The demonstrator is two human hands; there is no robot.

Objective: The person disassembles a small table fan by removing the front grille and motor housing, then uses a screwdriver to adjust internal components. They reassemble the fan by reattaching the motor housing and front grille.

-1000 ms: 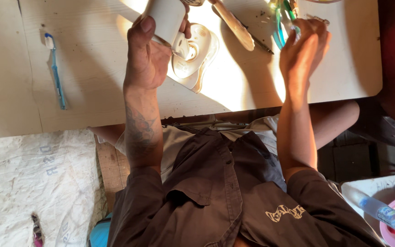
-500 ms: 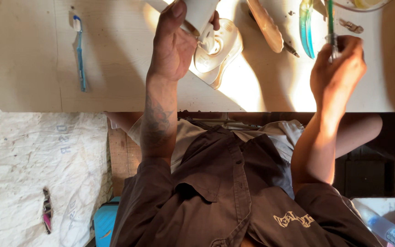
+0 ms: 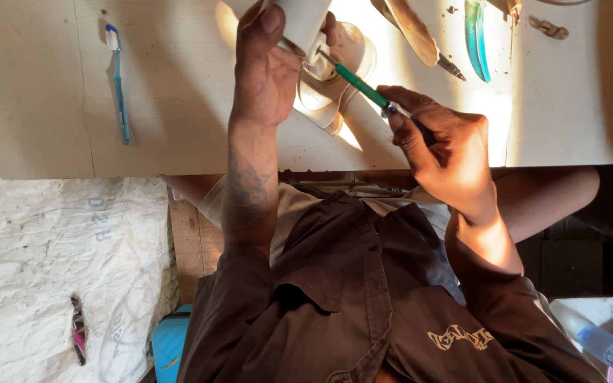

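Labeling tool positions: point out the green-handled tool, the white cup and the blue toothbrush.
green-handled tool [image 3: 360, 86], head view, middle of its green shaft
white cup [image 3: 305, 21], head view, its side wall
blue toothbrush [image 3: 120, 89], head view, middle of its handle

Tool handle [image 3: 360, 86]: green
Held cup [image 3: 305, 21]: white
Toothbrush [image 3: 118, 79]: blue and white
Board [image 3: 179, 135]: pale wood
Shirt [image 3: 363, 305]: dark brown, pale chest emblem

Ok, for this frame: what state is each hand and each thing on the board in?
left hand: gripping the white cup.
white cup: held, tilted over the board.
right hand: pinching the green-handled tool.
green-handled tool: tip at the cup.
toothbrush: lying flat, untouched.
teal blade: lying flat on the wooden board.
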